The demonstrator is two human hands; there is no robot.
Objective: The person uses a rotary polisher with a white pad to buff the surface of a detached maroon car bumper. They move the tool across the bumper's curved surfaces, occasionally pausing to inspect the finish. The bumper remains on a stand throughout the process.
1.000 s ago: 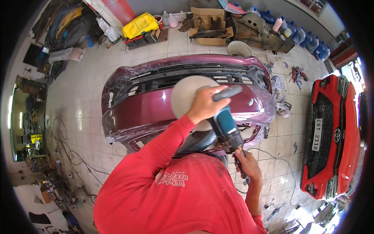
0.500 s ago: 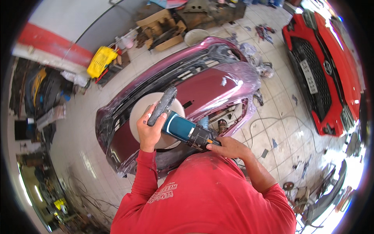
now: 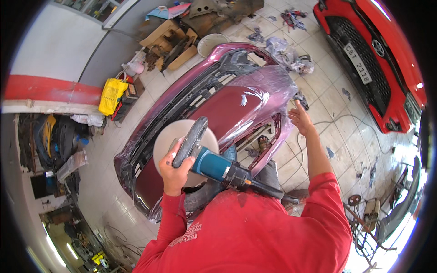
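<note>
My left hand (image 3: pixel 174 170) is wrapped round the black loop handle (image 3: pixel 193 139) of a blue-and-black polisher (image 3: pixel 211 164). Its large pale round pad (image 3: pixel 165 139) is in front of a maroon car bumper (image 3: pixel 218 111); whether they touch I cannot tell. The polisher's rear grip (image 3: pixel 264 189) lies against my red shirt with no hand on it. My right hand (image 3: pixel 302 119) is stretched out with its fingers apart, near the bumper's right end, where see-through plastic film (image 3: pixel 277 84) covers the paint. That hand holds nothing.
A red car front (image 3: pixel 382 68) stands at the right. A cable (image 3: pixel 346 116) crosses the tiled floor below it. Beyond the bumper are a white tub (image 3: pixel 211 44), a cardboard box (image 3: pixel 170 43) of parts and crumpled plastic (image 3: pixel 280 50). A yellow case (image 3: pixel 112 96) sits by the wall.
My right hand has let go of the polisher's rear grip and reached out right, toward the bumper's wrapped end. My left hand keeps hold of the loop handle. The view has shifted.
</note>
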